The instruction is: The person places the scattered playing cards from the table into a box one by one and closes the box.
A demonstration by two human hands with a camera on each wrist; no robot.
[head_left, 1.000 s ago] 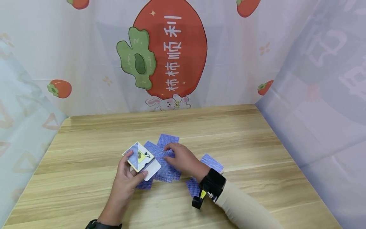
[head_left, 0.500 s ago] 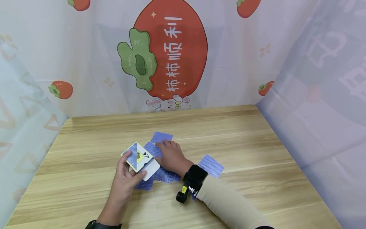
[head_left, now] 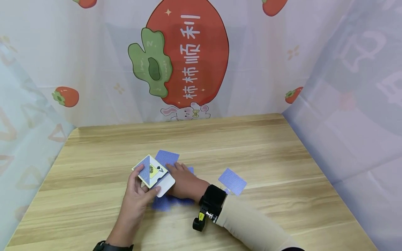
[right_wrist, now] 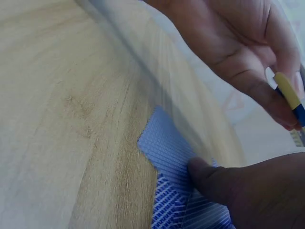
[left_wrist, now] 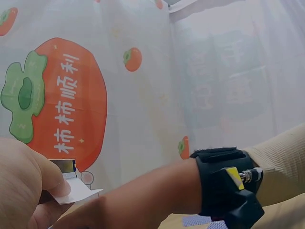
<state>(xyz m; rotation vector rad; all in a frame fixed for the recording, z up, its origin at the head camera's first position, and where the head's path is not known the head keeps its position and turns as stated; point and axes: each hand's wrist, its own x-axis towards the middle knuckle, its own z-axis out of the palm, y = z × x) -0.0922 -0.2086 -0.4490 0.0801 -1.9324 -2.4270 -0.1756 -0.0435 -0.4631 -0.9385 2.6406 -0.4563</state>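
Observation:
My left hand [head_left: 136, 193] grips a playing card box [head_left: 154, 171], its front showing an ace of spades and a blue patterned back. The box's white flap [head_left: 165, 185] hangs open toward the right. Palm down, my right hand [head_left: 186, 183] lies over a loose group of blue-backed playing cards [head_left: 168, 157] on the table, just right of the box. The right wrist view shows its thumb [right_wrist: 209, 179] touching the overlapping cards [right_wrist: 164, 138]. Its other fingers are mostly hidden there; in the head view they look extended across the cards.
A separate blue-backed card [head_left: 233, 181] lies to the right on the wooden table [head_left: 267, 150], with a bit of another card beneath its left corner. Printed cloth [head_left: 257, 69] hangs behind the table and along both sides.
My right hand has moved left and down onto the cards. The farthest card has shifted left toward the box, and the cards look more bunched. The left hand and box stay nearly still.

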